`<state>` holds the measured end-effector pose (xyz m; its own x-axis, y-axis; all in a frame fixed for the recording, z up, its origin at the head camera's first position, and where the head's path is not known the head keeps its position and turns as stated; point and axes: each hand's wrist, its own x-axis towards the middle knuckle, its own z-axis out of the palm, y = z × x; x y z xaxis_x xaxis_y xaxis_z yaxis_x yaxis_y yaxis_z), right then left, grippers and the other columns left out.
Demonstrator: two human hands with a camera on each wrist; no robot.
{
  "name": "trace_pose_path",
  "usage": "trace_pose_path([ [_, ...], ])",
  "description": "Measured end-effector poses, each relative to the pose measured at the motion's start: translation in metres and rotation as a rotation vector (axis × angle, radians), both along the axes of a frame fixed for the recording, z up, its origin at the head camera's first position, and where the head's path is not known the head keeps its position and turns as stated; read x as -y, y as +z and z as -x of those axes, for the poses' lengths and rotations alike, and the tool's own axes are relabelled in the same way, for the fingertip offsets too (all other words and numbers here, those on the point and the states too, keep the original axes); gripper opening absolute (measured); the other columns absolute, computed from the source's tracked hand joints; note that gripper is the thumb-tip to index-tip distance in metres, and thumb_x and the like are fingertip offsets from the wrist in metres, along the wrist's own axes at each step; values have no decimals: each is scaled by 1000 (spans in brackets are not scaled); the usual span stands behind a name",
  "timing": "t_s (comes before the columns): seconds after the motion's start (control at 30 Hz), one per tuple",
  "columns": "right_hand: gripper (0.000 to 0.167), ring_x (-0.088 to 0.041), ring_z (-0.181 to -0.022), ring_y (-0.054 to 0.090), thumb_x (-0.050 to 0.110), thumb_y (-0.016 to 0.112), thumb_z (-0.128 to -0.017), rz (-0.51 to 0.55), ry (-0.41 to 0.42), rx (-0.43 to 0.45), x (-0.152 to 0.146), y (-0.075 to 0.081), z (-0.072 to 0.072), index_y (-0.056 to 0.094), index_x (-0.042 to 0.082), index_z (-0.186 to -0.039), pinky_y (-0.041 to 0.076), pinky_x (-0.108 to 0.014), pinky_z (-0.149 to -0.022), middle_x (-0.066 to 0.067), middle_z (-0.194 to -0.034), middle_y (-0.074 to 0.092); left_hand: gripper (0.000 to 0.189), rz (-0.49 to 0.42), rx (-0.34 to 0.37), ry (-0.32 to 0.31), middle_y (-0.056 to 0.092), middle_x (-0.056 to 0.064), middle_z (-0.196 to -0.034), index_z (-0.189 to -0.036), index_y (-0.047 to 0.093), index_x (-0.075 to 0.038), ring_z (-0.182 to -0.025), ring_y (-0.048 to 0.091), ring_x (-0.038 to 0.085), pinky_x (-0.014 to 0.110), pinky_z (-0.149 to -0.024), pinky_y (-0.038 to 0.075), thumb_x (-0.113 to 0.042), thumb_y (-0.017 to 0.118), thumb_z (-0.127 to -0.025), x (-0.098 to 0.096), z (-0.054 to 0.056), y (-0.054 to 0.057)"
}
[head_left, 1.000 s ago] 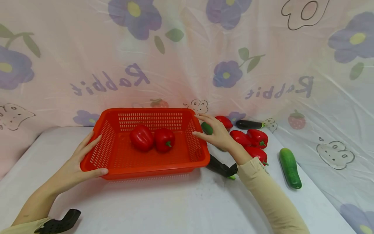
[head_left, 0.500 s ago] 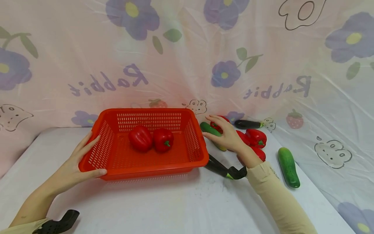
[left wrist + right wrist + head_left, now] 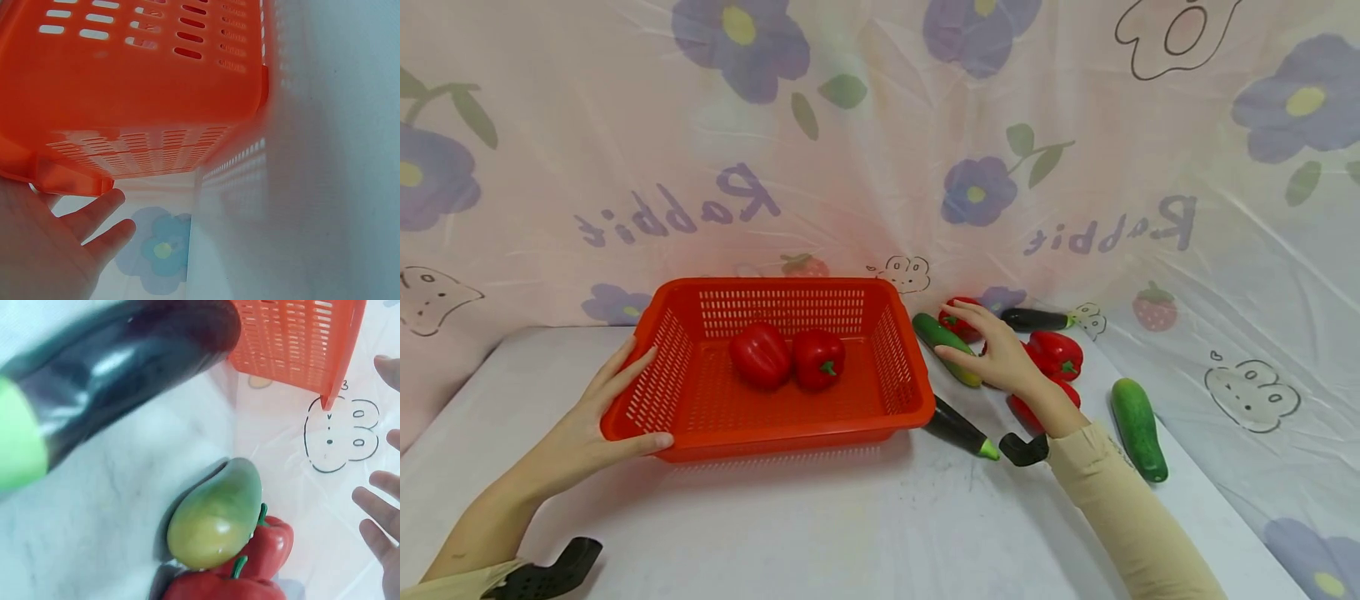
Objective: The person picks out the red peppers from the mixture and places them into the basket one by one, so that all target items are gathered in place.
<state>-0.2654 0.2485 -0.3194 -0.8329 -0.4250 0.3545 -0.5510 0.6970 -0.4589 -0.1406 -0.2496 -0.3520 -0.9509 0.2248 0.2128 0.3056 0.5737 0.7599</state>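
Observation:
An orange-red plastic basket [image 3: 805, 432] with slotted walls stands on the white table, two red bell peppers [image 3: 762, 356] lying inside. Spread across its left end, my left hand [image 3: 598, 412] rests its fingers over the rim and its thumb along the near side; the left wrist view shows straight fingers [image 3: 94, 215] beside the basket's wall. Right of the basket, my right hand [image 3: 1003, 357] hovers with fingers apart, holding nothing, above a green cucumber with a yellowish end [image 3: 943, 346] and red bell peppers [image 3: 1056, 354]. Part of the peppers is hidden behind that hand.
An eggplant [image 3: 958, 429] lies against the basket's near right corner. Another eggplant [image 3: 1037, 319] is at the back, and a second cucumber [image 3: 1138, 429] near the right table edge. A printed curtain [image 3: 880, 167] hangs behind the table.
My right hand has left the basket's right rim and moved right, over the vegetables. The left hand stays at the basket, and both peppers remain inside.

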Motion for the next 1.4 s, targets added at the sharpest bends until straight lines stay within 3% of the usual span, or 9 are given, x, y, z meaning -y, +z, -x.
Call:
trace_pose_path([
  [0.2, 65, -32, -135, 37, 35, 74, -83, -13, -3, 13, -9, -3, 0, 50, 14, -140, 31, -65, -106, -13, -147, 43, 101, -8, -14, -4, -8, -12, -161, -155, 17, -25, -147, -10, 29, 84, -93, 8, -18, 79, -76, 0, -1, -1],
  [0.57, 74, -39, -139, 29, 42, 73, -82, -102, -78, 129, -28, -9, -1, 44, 14, -144, 34, -68, -102, -16, -153, 32, 101, -6, -23, -3, -8, -11, -161, -155, 17, -24, -147, -9, 29, 83, -93, 8, -18, 79, -75, 0, -1, -1],
  [0.87, 73, -43, -138, 28, 42, 72, -82, -140, -107, 141, -40, -12, -3, 44, 15, -144, 32, -72, -99, -16, -153, 32, 101, -4, -22, -3, -8, -12, -161, -155, 17, -25, -147, -10, 27, 83, -93, 8, -18, 79, -75, -1, -1, -1],
  [1.23, 74, -50, -136, 28, 30, 76, -80, -198, -126, 186, -51, -16, 0, 42, 15, -145, 31, -75, -97, -23, -153, 28, 101, 11, -4, 3, -9, -12, -161, -155, 16, -25, -147, -9, 32, 84, -91, 12, -20, 78, -76, 0, 0, 0],
  [1.4, 75, -51, -136, 26, 29, 76, -80, -232, -144, 195, -55, -17, 1, 42, 15, -145, 24, -78, -98, -24, -153, 26, 100, 14, -4, 1, -9, -12, -161, -155, 16, -24, -147, -9, 33, 84, -92, 11, -20, 78, -76, 0, 1, 1],
])
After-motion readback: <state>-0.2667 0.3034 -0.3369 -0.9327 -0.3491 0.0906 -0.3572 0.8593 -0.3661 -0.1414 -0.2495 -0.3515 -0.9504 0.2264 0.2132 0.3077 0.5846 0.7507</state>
